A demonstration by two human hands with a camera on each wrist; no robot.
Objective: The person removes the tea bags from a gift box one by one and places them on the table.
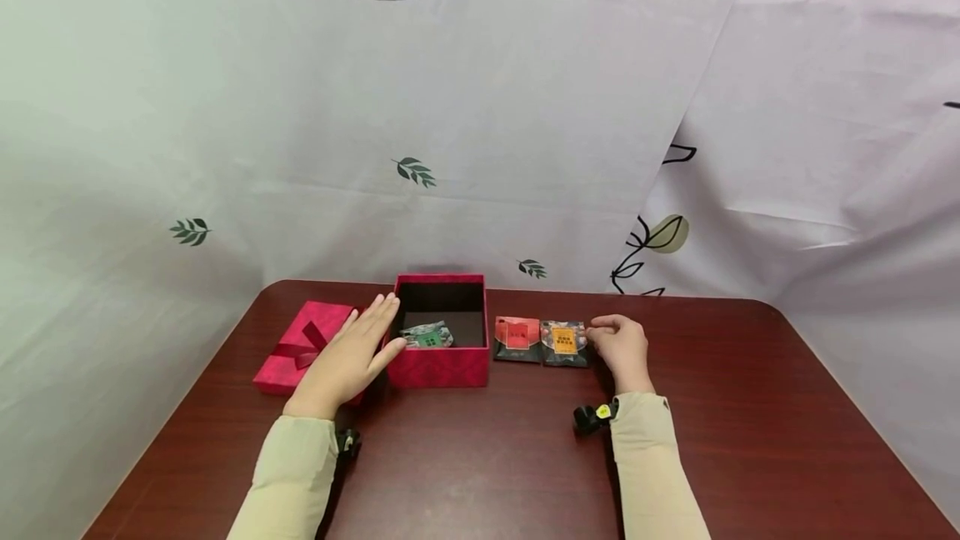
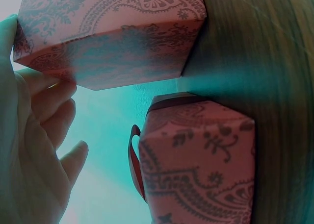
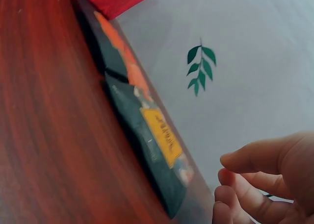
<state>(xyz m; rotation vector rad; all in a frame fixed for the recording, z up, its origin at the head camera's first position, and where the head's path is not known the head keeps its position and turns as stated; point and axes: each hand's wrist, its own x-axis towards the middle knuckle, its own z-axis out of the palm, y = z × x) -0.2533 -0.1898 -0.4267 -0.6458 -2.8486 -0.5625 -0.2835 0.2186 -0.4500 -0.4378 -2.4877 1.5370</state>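
My left hand (image 1: 347,361), fingers straight, rests against the left wall of a red patterned gift box (image 1: 438,369). The box has no lid on, and a packet with a green label (image 1: 429,337) lies inside it. My right hand (image 1: 621,350) is beside a dark packet with an orange-yellow label (image 1: 566,343) on the table. In the right wrist view its fingers (image 3: 255,155) are loosely bent, with nothing between them, a little apart from that packet. Left of the orange-labelled packet lies a red-and-black packet (image 1: 517,340).
The red box lid (image 1: 320,315) with a dark red ribbon bow (image 1: 303,348) lies left of the box, partly behind my left hand. All this stands toward the back of a brown wooden table (image 1: 480,457). A white cloth with leaf prints (image 1: 562,148) hangs behind.
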